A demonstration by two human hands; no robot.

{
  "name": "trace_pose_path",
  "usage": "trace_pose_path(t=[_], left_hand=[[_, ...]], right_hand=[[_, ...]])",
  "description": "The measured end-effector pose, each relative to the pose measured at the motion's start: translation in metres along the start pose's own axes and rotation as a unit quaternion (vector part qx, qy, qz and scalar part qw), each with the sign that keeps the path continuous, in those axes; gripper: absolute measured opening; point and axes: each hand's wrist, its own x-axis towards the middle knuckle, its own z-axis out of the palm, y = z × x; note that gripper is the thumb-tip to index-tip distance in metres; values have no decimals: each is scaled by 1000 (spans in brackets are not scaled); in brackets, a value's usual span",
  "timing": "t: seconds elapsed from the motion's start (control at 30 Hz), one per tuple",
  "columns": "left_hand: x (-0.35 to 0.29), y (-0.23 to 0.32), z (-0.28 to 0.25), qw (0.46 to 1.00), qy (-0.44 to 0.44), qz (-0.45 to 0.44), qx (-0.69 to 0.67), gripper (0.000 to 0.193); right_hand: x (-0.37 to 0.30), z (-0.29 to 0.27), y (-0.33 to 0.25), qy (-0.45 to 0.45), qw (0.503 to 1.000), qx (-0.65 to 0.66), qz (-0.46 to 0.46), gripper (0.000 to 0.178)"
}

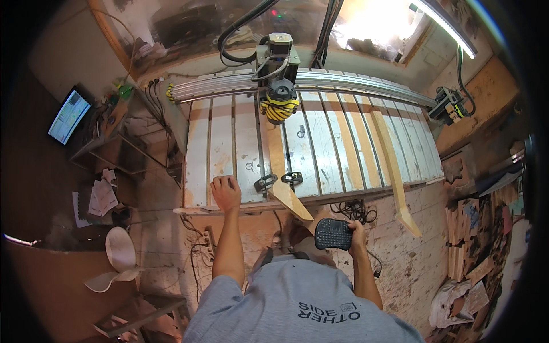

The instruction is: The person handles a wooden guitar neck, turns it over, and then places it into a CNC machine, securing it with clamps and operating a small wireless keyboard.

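Note:
My right hand [357, 235] grips the right end of a small black handheld keyboard [333, 234], held in front of my body. My left hand [226, 193] is closed at the near edge of the slatted machine bed [222, 157]. A small dark shape shows at its fingers, too small to make out. To its right, a pale wooden piece [290, 200] juts over the bed's front edge between two black clamps, a left one [265, 183] and a right one [293, 178]. Above the bed hangs a router spindle [280, 103] with a yellow-and-black striped cover.
A metal gantry rail [217, 88] spans the far side of the bed. One long wooden strip [392, 171] lies across the right part and overhangs the front. A monitor [69, 115] glows at left, near a white chair [120, 250]. Stacked wood offcuts [466, 234] stand at right.

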Motion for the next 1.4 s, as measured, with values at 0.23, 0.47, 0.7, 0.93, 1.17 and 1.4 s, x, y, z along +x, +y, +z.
trace_pose_path(t=[0.23, 0.47, 0.7, 0.93, 1.17, 1.4], left_hand=[[1, 1, 0, 1000, -12, -2, 0, 10], [2, 5, -1, 999, -29, -19, 14, 12], [1, 3, 0, 999, -34, -18, 19, 12], [1, 6, 0, 1000, -24, -9, 11, 10], [1, 1, 2, 1000, -21, -5, 10, 11], [2, 5, 3, 1000, -23, -7, 9, 11]], right_hand=[[-2, 1, 2, -34, 997, -61, -21, 34], [2, 1, 9, -10, 999, -47, -23, 33], [1, -1, 13, 7, 999, -45, -15, 29], [1, 1, 13, 31, 998, -48, -30, 28], [-11, 13, 1, 32, 998, -53, -29, 27], [8, -8, 16, 13, 998, -54, -17, 31]])
